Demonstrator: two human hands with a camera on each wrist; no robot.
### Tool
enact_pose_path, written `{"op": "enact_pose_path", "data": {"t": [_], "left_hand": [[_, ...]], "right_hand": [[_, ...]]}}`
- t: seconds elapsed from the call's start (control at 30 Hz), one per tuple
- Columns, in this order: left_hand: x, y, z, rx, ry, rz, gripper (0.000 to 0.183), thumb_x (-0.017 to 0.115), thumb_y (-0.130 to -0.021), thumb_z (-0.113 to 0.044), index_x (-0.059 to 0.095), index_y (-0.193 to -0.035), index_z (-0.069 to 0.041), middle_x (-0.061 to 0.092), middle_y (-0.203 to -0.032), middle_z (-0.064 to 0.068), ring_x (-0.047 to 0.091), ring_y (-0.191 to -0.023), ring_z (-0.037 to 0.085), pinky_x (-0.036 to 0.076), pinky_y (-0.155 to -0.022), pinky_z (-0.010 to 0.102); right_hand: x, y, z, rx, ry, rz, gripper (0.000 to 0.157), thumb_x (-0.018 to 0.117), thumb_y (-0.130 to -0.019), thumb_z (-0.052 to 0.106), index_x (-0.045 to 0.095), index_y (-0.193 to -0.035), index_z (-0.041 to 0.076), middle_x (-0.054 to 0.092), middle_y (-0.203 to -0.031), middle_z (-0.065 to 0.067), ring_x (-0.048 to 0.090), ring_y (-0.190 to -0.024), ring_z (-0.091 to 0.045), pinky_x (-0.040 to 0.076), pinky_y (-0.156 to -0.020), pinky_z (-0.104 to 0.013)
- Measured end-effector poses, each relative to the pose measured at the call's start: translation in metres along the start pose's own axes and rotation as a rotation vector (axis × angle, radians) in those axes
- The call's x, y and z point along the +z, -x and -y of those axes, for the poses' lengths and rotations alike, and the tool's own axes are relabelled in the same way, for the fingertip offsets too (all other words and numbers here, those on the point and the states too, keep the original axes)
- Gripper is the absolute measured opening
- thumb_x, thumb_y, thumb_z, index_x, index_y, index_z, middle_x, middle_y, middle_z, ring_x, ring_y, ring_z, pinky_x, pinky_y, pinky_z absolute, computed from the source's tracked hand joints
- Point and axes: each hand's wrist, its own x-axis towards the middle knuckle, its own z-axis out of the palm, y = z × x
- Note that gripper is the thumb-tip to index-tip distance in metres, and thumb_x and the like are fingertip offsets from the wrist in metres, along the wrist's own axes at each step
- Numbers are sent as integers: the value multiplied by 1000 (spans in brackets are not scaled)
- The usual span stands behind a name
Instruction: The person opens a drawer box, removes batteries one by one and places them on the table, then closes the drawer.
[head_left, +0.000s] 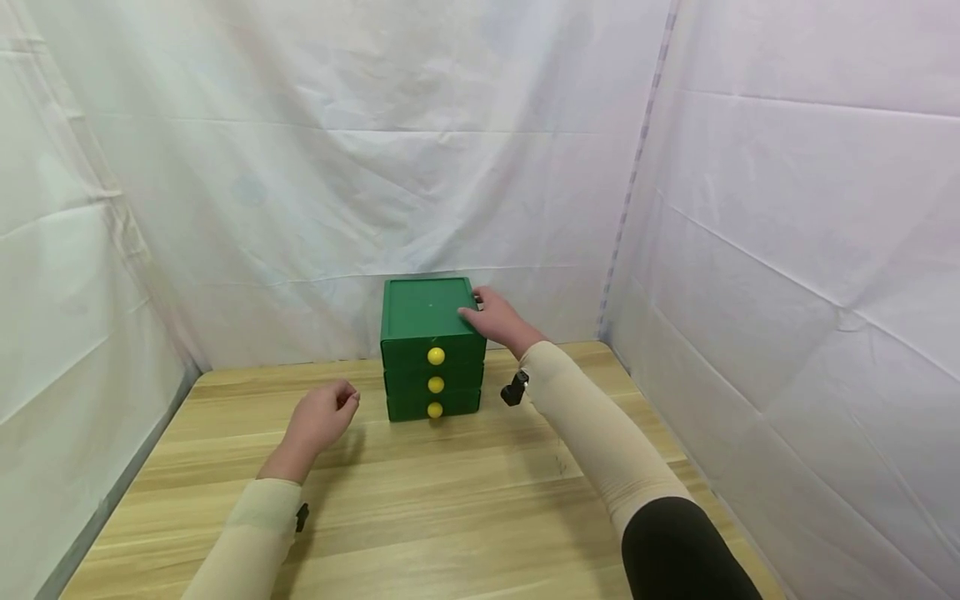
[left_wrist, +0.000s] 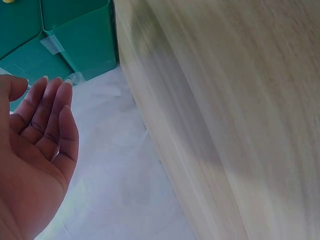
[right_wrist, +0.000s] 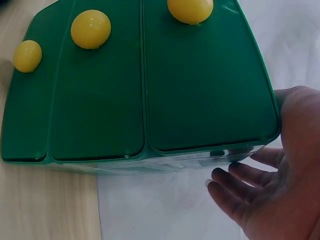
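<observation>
A green three-drawer box [head_left: 430, 309] stands near the table's back edge, its drawers shut. A round yellow knob [head_left: 436, 357] is on the front of each drawer. At the box's upper right edge is my right hand [head_left: 495, 319], the thumb over the top and the fingers along the right side. In the right wrist view those fingers [right_wrist: 240, 189] are spread and only slightly bent. My left hand [head_left: 324, 412] hovers above the table, left of the box and apart from it. Its fingers [left_wrist: 50, 112] are loosely bent, with nothing in them.
The wooden table [head_left: 405, 517] carries the box. White sheeting [head_left: 337, 167] hangs behind the table and along both sides. Clear tape [left_wrist: 51, 44] sticks to the box's left side. Small black cameras [head_left: 514, 388] are strapped at the wrists.
</observation>
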Motion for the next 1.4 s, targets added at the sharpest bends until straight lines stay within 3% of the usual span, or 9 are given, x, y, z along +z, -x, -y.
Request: {"op": "enact_pose_path", "data": {"t": [0.33,0.67,0.87,1.1,1.4], "left_hand": [[4,2,1,-11,1,36,15,60,-101,-24,70,-101,-13,67,-86,-2,58,-73,15,50,-68,38],[8,-2,-17,30,30,32,15,62,-100,-25,71,-101,-12,65,-82,-4,56,-72,15,49,-68,36],[12,-4,-35,58,78,24,13,63,-100,-24,71,-99,-15,66,-85,-5,57,-74,15,50,-70,37],[13,-7,-65,19,127,30,22,59,-102,-32,72,-109,-16,67,-92,-6,59,-80,15,52,-74,37],[20,-17,-105,-22,213,-53,28,60,-101,-43,72,-112,-21,69,-94,-7,63,-85,16,55,-74,38]], "right_hand": [[-2,-12,2,28,2,53,71,59,-101,42,29,-155,7,46,-146,-19,55,-124,-32,48,-99,-50],[-2,-12,-2,45,-39,52,73,57,-102,43,23,-157,9,44,-147,-20,51,-129,-33,45,-102,-52],[1,-10,-2,68,-59,56,74,57,-102,45,20,-158,13,42,-150,-19,46,-135,-33,43,-105,-53],[4,-9,-1,72,-42,45,71,55,-103,44,21,-157,14,44,-148,-19,48,-133,-31,43,-105,-52],[5,-9,1,84,-30,32,71,54,-104,45,20,-158,15,45,-148,-19,49,-132,-31,43,-105,-52]]}}
